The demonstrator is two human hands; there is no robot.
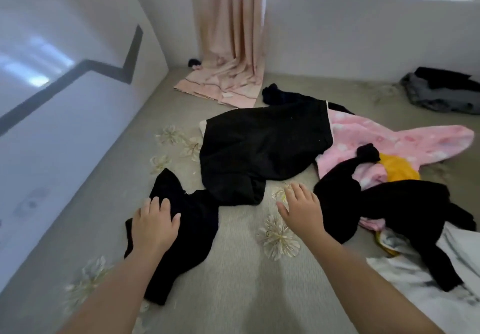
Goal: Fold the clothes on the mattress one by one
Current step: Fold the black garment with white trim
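Observation:
A black garment (192,232) lies spread on the grey flowered mattress (233,281) at near left. My left hand (155,223) rests flat on its left part, fingers apart. My right hand (302,210) hovers over bare mattress to the right of it, fingers spread and holding nothing. A larger black garment (262,149) lies crumpled just beyond both hands. At the right, another black piece (384,209) sprawls over a pink patterned cloth (405,139) and a yellow item (400,168).
A white-grey garment (428,287) lies at near right. A dark grey heap (441,92) sits at far right by the wall. A pink curtain (228,48) hangs down onto the mattress at the back. White walls bound the left and far sides.

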